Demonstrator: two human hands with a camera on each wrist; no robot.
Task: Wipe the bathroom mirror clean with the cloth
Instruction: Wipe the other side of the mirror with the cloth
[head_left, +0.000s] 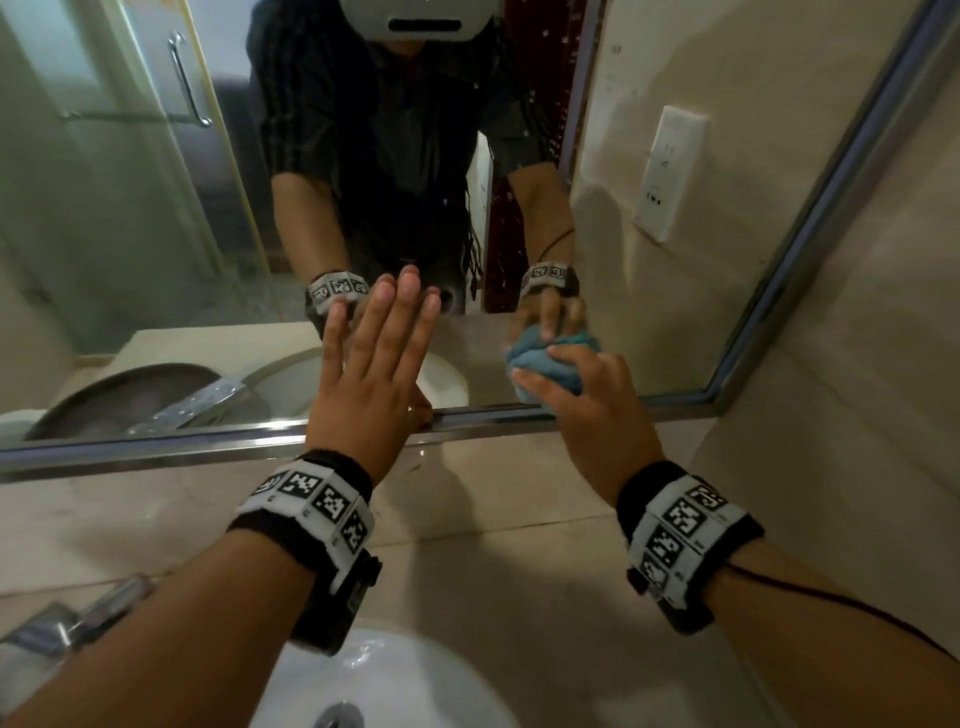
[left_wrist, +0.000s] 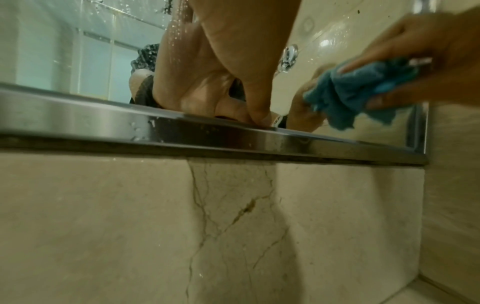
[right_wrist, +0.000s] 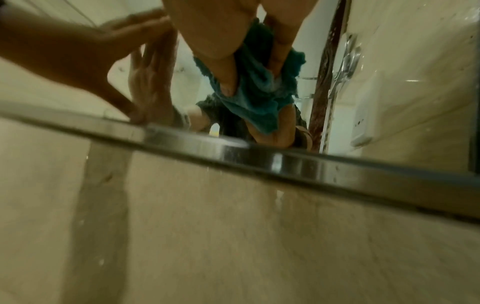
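Cloth: the cloth (head_left: 550, 366) is teal-blue, fluffy and bunched into a wad, pressed to the glass low down near the mirror's bottom right corner.
Mirror: the mirror (head_left: 156, 234) is a wide pane in a shiny metal frame (head_left: 156, 447); small water drops and specks dot the glass, thickest in the upper middle.
Right hand: the right hand (head_left: 587, 400) grips the cloth, fingers and thumb curled round the wad and holding it against the glass.
Left hand: the left hand (head_left: 374, 364) lies flat on the glass with fingers straight and close together, thumb tip down on the frame's lower edge; it holds nothing.
Spacing: the two hands are apart, the left one just beside the cloth.
Below: a white sink (head_left: 395, 686) sits under the forearms, with a chrome tap (head_left: 67, 618) to the left.
Wall: beige marble tile (left_wrist: 233, 226) with dark veins runs under the frame.
Wrists: both carry black bands (head_left: 680, 525) with black-and-white square codes.
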